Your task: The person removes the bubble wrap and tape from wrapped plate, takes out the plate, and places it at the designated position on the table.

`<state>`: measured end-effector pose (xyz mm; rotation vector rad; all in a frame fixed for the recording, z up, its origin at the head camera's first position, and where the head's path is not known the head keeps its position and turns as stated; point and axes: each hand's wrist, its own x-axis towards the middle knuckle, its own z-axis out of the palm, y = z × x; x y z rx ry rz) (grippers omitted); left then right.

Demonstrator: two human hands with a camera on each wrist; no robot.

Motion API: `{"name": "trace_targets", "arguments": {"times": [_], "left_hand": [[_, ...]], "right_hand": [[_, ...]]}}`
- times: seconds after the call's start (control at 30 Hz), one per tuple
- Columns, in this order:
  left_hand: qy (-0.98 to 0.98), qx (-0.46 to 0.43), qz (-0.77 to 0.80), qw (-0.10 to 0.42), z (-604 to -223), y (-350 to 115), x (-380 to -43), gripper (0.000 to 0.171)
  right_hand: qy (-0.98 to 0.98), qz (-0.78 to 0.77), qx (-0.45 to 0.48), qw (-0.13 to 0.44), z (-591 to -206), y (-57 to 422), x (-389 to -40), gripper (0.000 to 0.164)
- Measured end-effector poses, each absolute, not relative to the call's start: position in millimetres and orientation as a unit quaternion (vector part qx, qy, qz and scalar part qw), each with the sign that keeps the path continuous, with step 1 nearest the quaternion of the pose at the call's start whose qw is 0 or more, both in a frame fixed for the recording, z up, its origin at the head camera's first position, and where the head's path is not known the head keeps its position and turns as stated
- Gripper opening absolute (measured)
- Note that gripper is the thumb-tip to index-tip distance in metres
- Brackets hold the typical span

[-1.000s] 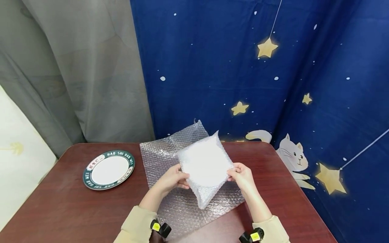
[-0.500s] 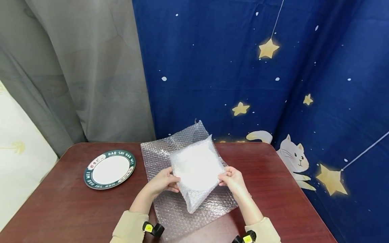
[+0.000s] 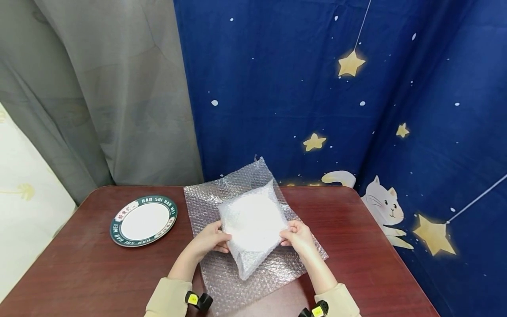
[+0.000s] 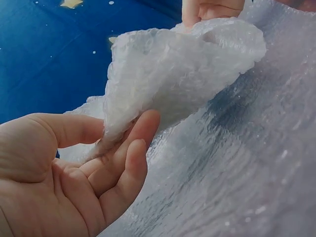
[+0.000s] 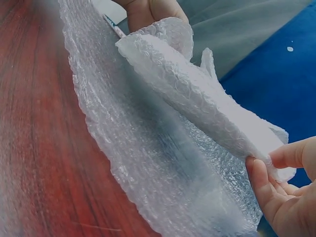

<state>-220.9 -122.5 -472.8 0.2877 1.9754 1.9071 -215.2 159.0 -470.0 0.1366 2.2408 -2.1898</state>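
A white, flat bundle wrapped in bubble wrap is held between both hands, over a larger clear bubble wrap sheet. My left hand pinches its left edge, thumb on top and fingers beneath. On the opposite edge my right hand pinches it the same way. In the left wrist view the wrapped bundle shows folded layers, with the left hand at its near edge. The right wrist view shows the bundle tilted above the sheet, its corner in the right hand. What lies inside is hidden.
A white plate with a dark green lettered rim lies on the left of the reddish-brown wooden table. A grey curtain and a blue star-patterned curtain hang behind the table's far edge.
Both hands have carried the wrapped bundle left and slightly toward the person, lower over the sheet. The grip stays on the same two edges. The plate has not moved on the table.
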Motion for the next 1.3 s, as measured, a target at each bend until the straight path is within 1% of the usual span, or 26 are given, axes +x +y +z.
{"name": "trace_targets", "arguments": {"times": [0.33, 0.47, 0.6, 0.77, 0.93, 1.3], "left_hand": [[0.736, 0.089, 0.654, 0.148, -480, -120, -222, 0.055], [0.746, 0.079, 0.647, 0.137, -487, -118, -224, 0.058], [0.750, 0.069, 0.643, 0.137, -492, -117, -225, 0.060], [0.750, 0.068, 0.646, 0.130, -494, -115, -226, 0.064], [0.752, 0.068, 0.645, 0.122, -497, -114, -227, 0.064], [0.749, 0.041, 0.649, 0.125, -504, -113, -230, 0.067]], "right_hand": [[0.714, -0.698, 0.053, 0.014, -480, 157, -218, 0.027], [0.714, -0.698, 0.051, 0.023, -487, 158, -222, 0.026], [0.716, -0.696, 0.048, 0.032, -479, 157, -218, 0.026], [0.728, -0.683, 0.042, 0.031, -468, 155, -211, 0.027], [0.736, -0.675, 0.040, 0.029, -469, 154, -211, 0.027], [0.737, -0.674, 0.035, 0.032, -474, 156, -217, 0.029]]}}
